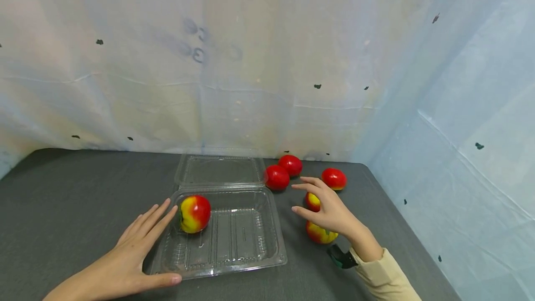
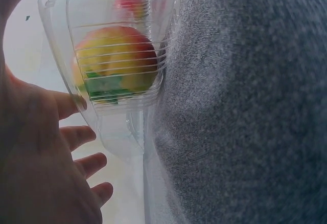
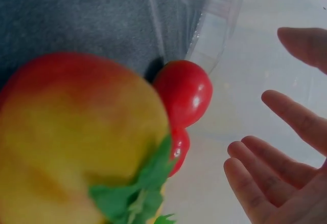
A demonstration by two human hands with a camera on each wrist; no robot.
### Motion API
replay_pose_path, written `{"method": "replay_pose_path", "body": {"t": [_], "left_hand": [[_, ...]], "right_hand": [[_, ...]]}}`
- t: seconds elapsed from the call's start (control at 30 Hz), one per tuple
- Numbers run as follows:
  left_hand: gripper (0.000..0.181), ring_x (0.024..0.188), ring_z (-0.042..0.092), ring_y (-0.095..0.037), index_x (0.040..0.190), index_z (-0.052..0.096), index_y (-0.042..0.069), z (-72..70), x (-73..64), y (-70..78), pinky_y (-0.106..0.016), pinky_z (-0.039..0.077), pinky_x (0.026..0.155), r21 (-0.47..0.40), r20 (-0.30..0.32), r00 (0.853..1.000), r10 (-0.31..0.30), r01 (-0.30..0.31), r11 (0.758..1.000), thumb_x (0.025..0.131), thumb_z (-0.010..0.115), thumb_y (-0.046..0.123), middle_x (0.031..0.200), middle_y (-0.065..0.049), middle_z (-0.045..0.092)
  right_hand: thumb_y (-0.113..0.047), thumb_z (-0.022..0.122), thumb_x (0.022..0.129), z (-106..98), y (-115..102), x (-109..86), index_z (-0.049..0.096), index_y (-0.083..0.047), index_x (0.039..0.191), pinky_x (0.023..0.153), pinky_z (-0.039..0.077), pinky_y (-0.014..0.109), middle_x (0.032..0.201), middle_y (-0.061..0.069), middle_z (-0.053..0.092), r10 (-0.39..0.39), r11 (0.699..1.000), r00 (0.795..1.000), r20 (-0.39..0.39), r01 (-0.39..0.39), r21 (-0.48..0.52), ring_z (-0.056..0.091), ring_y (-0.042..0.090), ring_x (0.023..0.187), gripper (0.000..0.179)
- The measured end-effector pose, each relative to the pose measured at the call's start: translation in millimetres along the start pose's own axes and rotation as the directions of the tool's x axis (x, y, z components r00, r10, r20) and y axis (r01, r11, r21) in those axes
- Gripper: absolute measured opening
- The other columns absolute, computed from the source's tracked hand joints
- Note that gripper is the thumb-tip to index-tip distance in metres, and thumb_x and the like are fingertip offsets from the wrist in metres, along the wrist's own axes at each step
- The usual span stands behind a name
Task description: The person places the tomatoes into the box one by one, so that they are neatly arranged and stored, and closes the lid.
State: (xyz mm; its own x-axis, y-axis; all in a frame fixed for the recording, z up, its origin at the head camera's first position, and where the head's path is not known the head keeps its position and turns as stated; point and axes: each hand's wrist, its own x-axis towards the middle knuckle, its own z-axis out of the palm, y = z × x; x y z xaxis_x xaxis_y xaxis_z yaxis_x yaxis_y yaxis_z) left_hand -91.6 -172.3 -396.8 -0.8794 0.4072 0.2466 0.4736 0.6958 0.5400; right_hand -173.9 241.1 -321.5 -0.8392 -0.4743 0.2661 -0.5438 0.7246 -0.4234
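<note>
A clear plastic clamshell box (image 1: 246, 264) lies opened out on the table, its lid (image 1: 221, 171) folded back toward the wall. Inside its left part rests one red-and-yellow fruit (image 1: 195, 214), whose green leaves show through the ribbed side in the left wrist view. My left hand (image 1: 131, 252) is spread along the box's left edge, fingertips right at the rim (image 2: 76, 98). Above the fruits on the right hovers my right hand (image 1: 330, 210), fingers apart and nothing in its grasp. Below it sits a red-and-yellow fruit (image 1: 318, 233) with green leaves (image 3: 135, 193); another (image 1: 311, 201) is partly hidden behind the hand.
Two red fruits (image 1: 277, 178) sit together beside the lid's right edge, and a further red one (image 1: 334, 178) stands near the table's back right. Plastic sheeting (image 1: 259, 68) hangs behind the grey table (image 1: 83, 199) and along its right side.
</note>
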Motion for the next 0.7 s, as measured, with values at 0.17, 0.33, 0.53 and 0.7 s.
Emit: {"method": "replay_pose_path", "body": {"t": [0.17,0.33,0.53,0.7], "left_hand": [[0.111,0.145,0.005,-0.036,0.156,0.009,0.024,-0.1,0.3,0.6,-0.050,-0.018,0.114,-0.002,0.000,1.000,0.002,-0.002,1.000,0.073,0.076,0.055,0.162,-0.003,0.001],[0.112,0.145,0.005,-0.036,0.156,0.009,0.024,-0.3,0.5,1.3,-0.055,-0.016,0.114,-0.010,-0.001,1.000,0.000,0.000,1.000,0.072,0.076,0.055,0.162,-0.003,0.002],[0.111,0.146,0.004,-0.035,0.156,0.009,0.024,-0.1,0.5,0.8,-0.053,-0.016,0.114,-0.002,-0.001,1.000,0.002,-0.002,1.000,0.073,0.076,0.055,0.162,-0.003,0.002],[0.111,0.146,0.003,-0.032,0.156,0.009,0.023,0.1,-0.1,0.3,-0.050,-0.018,0.115,0.000,-0.003,1.000,0.007,-0.007,1.000,0.073,0.076,0.055,0.162,-0.003,0.001]], "right_hand": [[-0.028,0.074,0.083,-1,6,-6.3,0.063,-0.016,0.124,0.096,0.046,0.055,0.137,0.010,0.052,0.010,1.000,1.000,-0.006,-0.010,-0.007,0.050,0.031,0.124,0.044],[-0.028,0.074,0.083,-2,12,-13.6,0.063,-0.016,0.125,0.092,0.050,0.050,0.135,0.008,0.054,0.027,0.999,1.000,0.006,-0.026,-0.018,0.054,0.029,0.120,0.045],[-0.029,0.075,0.083,-2,16,-18.5,0.061,-0.016,0.127,0.088,0.054,0.043,0.136,0.007,0.053,0.037,0.999,0.999,0.022,-0.037,0.009,0.055,0.027,0.120,0.048],[-0.031,0.074,0.084,0,21,-24.0,0.061,-0.017,0.126,0.088,0.052,0.045,0.133,0.005,0.056,0.035,0.999,0.999,0.020,-0.035,0.007,0.057,0.024,0.116,0.046]]}}
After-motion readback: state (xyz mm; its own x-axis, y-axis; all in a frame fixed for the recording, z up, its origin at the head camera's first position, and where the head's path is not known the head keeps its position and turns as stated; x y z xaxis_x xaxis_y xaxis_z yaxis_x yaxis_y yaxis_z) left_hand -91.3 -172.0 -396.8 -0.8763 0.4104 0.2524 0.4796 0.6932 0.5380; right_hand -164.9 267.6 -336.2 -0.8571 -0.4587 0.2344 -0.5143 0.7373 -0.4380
